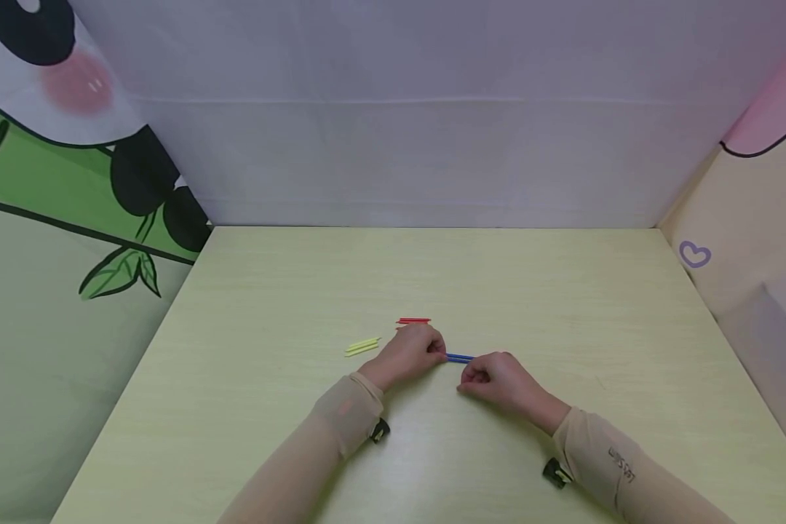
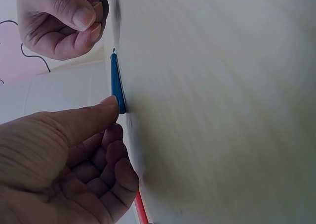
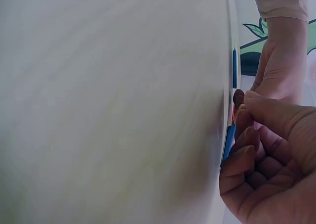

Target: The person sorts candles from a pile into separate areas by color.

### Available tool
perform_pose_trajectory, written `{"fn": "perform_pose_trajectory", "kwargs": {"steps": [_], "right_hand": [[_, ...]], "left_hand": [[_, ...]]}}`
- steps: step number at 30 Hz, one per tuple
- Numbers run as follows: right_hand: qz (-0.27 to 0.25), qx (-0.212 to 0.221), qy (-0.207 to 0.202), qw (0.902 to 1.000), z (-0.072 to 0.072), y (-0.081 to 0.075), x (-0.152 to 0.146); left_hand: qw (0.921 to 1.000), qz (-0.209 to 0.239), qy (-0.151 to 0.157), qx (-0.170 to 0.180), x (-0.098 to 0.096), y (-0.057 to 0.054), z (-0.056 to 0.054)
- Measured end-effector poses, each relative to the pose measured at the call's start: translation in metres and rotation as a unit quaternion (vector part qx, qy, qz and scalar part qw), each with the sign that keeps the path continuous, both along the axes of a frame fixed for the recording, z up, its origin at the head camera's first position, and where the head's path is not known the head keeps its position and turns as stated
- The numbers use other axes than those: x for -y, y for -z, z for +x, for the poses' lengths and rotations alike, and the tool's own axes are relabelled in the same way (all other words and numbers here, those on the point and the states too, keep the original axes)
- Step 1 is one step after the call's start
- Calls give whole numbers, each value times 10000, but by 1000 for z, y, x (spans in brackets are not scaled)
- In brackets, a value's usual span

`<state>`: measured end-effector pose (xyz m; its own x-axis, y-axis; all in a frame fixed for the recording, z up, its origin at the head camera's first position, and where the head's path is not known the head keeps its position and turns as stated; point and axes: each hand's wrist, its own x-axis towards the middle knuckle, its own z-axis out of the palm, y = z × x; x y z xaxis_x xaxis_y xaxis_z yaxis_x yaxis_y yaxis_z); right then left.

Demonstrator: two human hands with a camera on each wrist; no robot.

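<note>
Thin blue sticks (image 1: 460, 358) lie side by side on the table between the two hands. My left hand (image 1: 415, 351) has its thumb and index finger at their left end; in the left wrist view the thumb tip overlaps the end of a blue stick (image 2: 116, 78). My right hand (image 1: 506, 378) is just beyond the right end, fingers loosely curled, with no object visible in it. Red sticks (image 1: 414, 320) lie behind the left hand, partly hidden by it. Yellow sticks (image 1: 363, 347) lie together to the left of that hand.
The pale wooden table (image 1: 288, 284) meets a plain light wall cloth (image 1: 393, 160) at the back. Printed cloth with cartoon shapes hangs on the left and right sides. Each wrist carries a small black device (image 1: 556, 473).
</note>
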<state>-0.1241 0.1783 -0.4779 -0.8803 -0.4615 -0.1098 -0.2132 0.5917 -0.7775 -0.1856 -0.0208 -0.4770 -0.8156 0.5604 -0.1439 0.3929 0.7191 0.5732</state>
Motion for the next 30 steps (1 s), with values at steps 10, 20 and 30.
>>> {"fn": "perform_pose_trajectory", "kwargs": {"steps": [10,20,30], "right_hand": [[-30,-20,-47,10000,1,0,3],[-1,50,-34,10000,0,-1,9],[-89,-94,-125,9998,0,1,11]], "left_hand": [[10000,22,51,-24,-1,-1,0],[9999,-96,21,-24,-2,2,-1],[9999,-98,30,-80,-2,-2,2]]}}
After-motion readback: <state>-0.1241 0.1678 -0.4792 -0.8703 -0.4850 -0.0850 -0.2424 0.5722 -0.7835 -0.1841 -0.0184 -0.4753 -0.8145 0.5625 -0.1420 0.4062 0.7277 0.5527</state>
